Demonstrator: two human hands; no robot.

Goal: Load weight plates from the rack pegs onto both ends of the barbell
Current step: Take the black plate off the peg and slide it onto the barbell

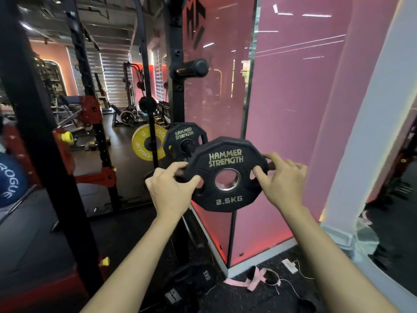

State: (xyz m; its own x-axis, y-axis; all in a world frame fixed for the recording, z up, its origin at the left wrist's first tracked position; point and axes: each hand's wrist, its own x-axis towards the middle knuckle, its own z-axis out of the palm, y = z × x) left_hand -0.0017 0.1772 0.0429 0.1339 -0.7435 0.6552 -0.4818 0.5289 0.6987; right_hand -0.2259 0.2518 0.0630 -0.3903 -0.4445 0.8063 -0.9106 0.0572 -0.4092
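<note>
Small black plate (226, 173) held up in both hands, clear of the rack, not yet on any bar.

Left hand (172, 190) grips the plate's left rim, thumb through a grip slot; right hand (283, 180) pinches the right rim, fingertips in the other slot. Plate hangs in the air, face to camera, centre hole empty, just in front of a second black plate (184, 141) that sits on a rack peg (189, 146). Step looks like carry-off from peg; the barbell sleeve isn't clearly in view, so the next move calls for turning to find it, then lining the hole up and sliding on. Writing: "HAMMER STRENGTH" and "2.5KG" on the held plate; "HAMMER STRENGTH" on the pegged one; yellow plate (146, 142) reads part of "ROGUE"; blue plate (11, 179) "ROGUE". Upper peg (194, 68) bare.
</note>
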